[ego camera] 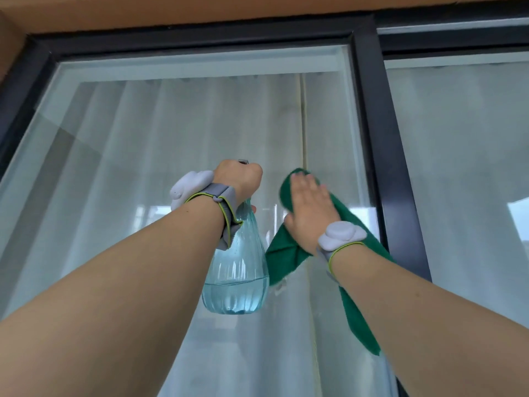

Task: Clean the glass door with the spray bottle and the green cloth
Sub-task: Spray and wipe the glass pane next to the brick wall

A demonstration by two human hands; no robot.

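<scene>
Right grip: the green cloth [289, 253] is pressed flat against the glass door [177, 133] by the right hand [310, 213], fingers laid straight over it; the cloth's loose ends hang below the palm and behind the wrist.
Left grip: the spray bottle [239, 270] is held by its neck in the left hand [239, 179], fingers curled round the top; the trigger and nozzle are hidden by the hand, so it cannot be told whether it is being squeezed.
Beside the grips: the bottle hangs just left of the cloth, apart from it, its lower part filled with clear liquid.
Around the cloth: the pane is met at mid-height, near the dark frame [380, 156] to the right; a pale curtain [229, 116] is seen behind the glass.
Done, as judged: wiping is under way; no droplets or streaks can be made out, so the share already cleaned cannot be told.
Left, as judged: the glass above the hands up to the top rail, the wide stretch to the left, and the part below appear yet to be covered.
</scene>
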